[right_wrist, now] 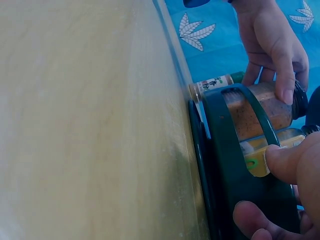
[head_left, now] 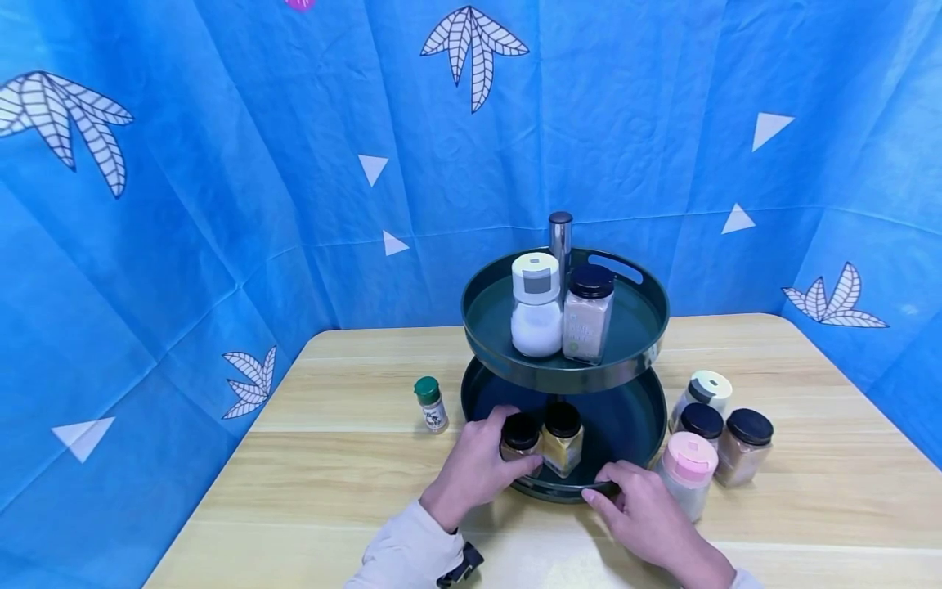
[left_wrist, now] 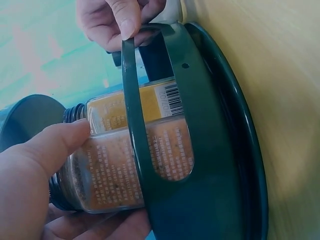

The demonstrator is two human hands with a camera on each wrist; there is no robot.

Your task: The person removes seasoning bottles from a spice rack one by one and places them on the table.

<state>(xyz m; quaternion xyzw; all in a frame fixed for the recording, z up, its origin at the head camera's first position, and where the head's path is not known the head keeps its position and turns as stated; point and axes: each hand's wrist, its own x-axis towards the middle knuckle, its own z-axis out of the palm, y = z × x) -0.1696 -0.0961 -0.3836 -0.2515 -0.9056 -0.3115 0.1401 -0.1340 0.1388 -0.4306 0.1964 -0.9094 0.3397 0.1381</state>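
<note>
My left hand (head_left: 482, 460) grips a square spice jar (left_wrist: 107, 170) with a black lid and speckled orange-brown contents, its thumb on one side and fingers on the other. That jar is inside the lower tier of a dark green two-tier round tray (head_left: 618, 425), near the front wall. Right beside it stands a jar of yellow spice (head_left: 562, 442), also black-lidded. My right hand (head_left: 643, 511) pinches the lower tier's front rim by the handle slot, its thumb on the rim in the right wrist view. Through the slot, both jars' sides show.
A white-capped shaker (head_left: 536, 315) and a black-lidded jar (head_left: 587, 323) occupy the upper tier, by the metal post (head_left: 560, 237). Left of the tray stands a small green-capped bottle (head_left: 432, 406). A pink-capped shaker (head_left: 688, 474) and several other containers cluster at the right on the wooden table (head_left: 331, 483).
</note>
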